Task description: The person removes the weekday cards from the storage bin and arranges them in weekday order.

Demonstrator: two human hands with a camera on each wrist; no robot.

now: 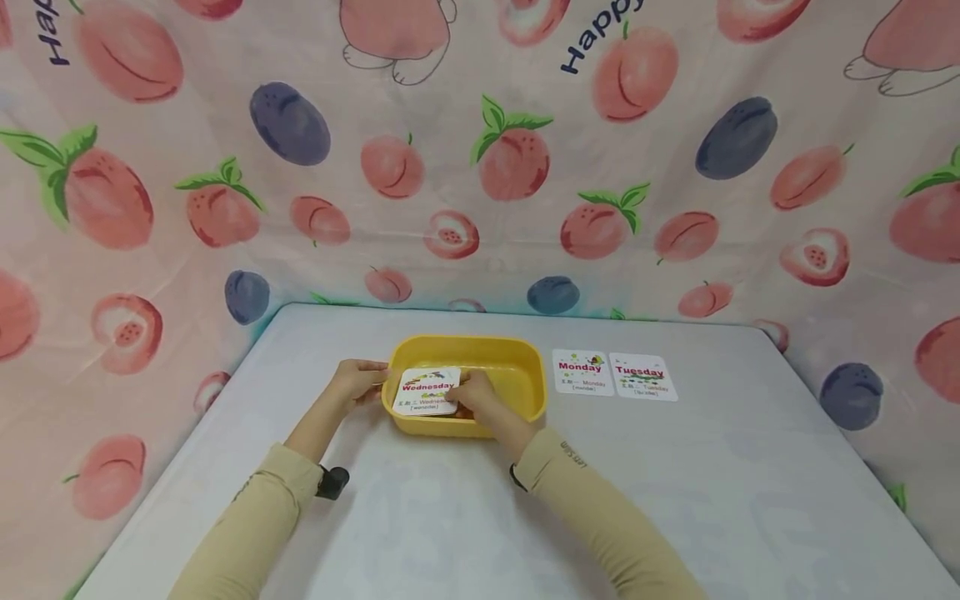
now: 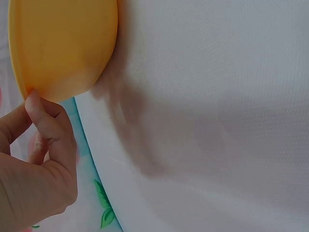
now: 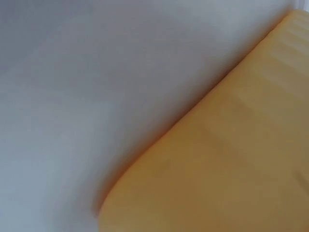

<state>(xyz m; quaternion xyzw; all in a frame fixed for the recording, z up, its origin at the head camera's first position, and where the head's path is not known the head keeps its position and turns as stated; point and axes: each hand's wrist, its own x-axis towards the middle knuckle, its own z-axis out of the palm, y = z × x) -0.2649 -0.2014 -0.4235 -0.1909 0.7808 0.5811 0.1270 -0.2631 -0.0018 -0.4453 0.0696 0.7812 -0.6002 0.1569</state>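
A yellow plastic basin [image 1: 534, 392] sits on the white table. With thumb and finger, my left hand [image 1: 358, 382] pinches its left rim; the left wrist view shows this grip on the basin [image 2: 67, 43] up close. Inside the basin's left part lies a white card [image 1: 414, 403] printed "Wednesday", tilted on what is under it. My right hand [image 1: 480, 395] reaches into the basin over the front rim and pinches the card's right edge, thumb on its face. In the right wrist view only the basin's outer wall [image 3: 212, 179] shows, with the hand out of sight.
To the right of the basin, a "Monday" card [image 1: 582, 372] and a "Tuesday" card [image 1: 642, 377] lie side by side, face up on the table [image 1: 720, 475]. A fruit-patterned cloth [image 1: 480, 225] hangs behind the table and along its sides.
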